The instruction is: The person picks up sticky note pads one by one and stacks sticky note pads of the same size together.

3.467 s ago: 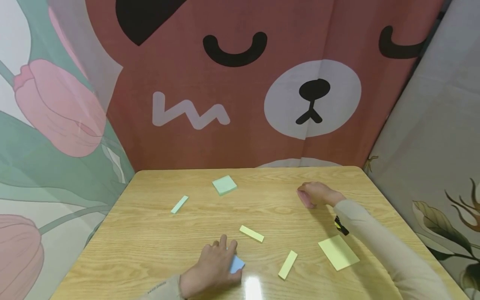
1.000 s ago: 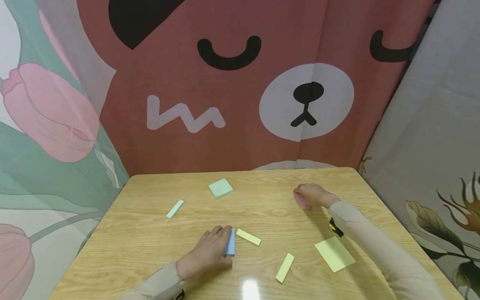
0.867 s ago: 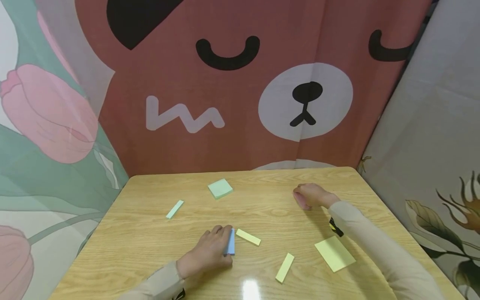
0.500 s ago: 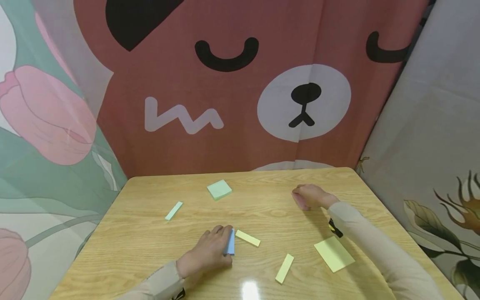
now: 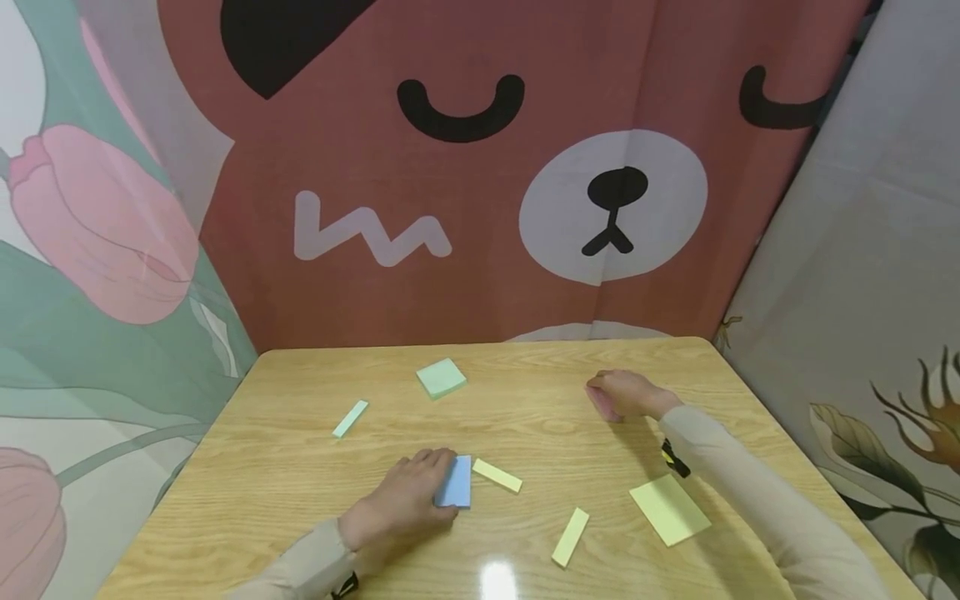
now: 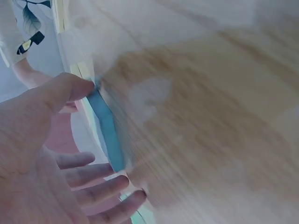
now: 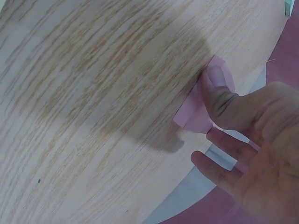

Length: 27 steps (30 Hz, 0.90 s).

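A blue sticky note pad (image 5: 456,482) lies flat on the wooden table in the head view. My left hand (image 5: 408,496) lies just left of it, thumb at its near edge and fingers at its far edge. In the left wrist view the fingers are loosely extended past the blue pad (image 6: 110,133), and the thumb tip is at its other end. At the far right, my right hand (image 5: 630,392) pinches a pink sticky note pad (image 5: 602,405). The right wrist view shows the thumb on the pink pad (image 7: 195,113); the fingers behind it are partly hidden.
A green sticky note pad (image 5: 441,378) lies at the back, with a thin green strip (image 5: 350,419) to its left. Two narrow yellow strips, one angled (image 5: 497,476) beside the blue pad and another (image 5: 571,538) nearer, lie left of a square yellow pad (image 5: 670,510).
Since the first frame, the blue pad has turned and shifted to sit beside the angled yellow strip. Lately my left hand has slid slightly left, uncovering more of it. The right hand stays on the pink pad.
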### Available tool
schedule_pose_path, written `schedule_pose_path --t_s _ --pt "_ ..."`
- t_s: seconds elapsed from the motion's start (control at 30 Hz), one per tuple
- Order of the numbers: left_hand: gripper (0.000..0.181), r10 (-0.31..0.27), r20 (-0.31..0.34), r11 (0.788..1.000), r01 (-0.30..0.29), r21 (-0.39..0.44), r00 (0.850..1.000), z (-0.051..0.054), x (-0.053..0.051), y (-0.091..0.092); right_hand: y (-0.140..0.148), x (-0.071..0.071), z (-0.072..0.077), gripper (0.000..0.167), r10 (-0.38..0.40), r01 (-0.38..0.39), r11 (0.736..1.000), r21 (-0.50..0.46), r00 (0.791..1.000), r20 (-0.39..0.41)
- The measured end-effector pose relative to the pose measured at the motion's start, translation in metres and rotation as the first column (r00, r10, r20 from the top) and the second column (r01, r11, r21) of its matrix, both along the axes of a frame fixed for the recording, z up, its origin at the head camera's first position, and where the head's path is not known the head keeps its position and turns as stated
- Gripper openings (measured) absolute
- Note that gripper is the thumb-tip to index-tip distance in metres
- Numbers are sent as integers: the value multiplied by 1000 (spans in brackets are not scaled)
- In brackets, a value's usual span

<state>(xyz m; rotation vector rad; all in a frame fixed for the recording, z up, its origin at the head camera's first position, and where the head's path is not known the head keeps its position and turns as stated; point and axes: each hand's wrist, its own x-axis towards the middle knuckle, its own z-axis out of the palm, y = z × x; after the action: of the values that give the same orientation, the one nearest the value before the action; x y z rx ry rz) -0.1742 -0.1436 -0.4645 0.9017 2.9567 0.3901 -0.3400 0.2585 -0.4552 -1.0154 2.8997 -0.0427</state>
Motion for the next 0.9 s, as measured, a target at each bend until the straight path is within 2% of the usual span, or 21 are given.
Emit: schedule_pose_path --t_s 0.17,0.47,0.73,0.9 --pt "81 15 58 999 -17 33 998 -1 -2 -9 2 1 0 49 15 -15 1000 -25 1000 0" --pt "83 -36 103 998 30 63 994 3 -8 -23 3 1 1 49 25 -25 1000 -5 1000 -6" --pt "76 -73 72 996 70 48 995 4 -14 -32 2 7 6 44 85 -86 996 -31 996 -33" --pt "77 -77 63 996 74 43 995 4 -14 -33 2 8 8 47 72 -73 997 -29 997 -25"
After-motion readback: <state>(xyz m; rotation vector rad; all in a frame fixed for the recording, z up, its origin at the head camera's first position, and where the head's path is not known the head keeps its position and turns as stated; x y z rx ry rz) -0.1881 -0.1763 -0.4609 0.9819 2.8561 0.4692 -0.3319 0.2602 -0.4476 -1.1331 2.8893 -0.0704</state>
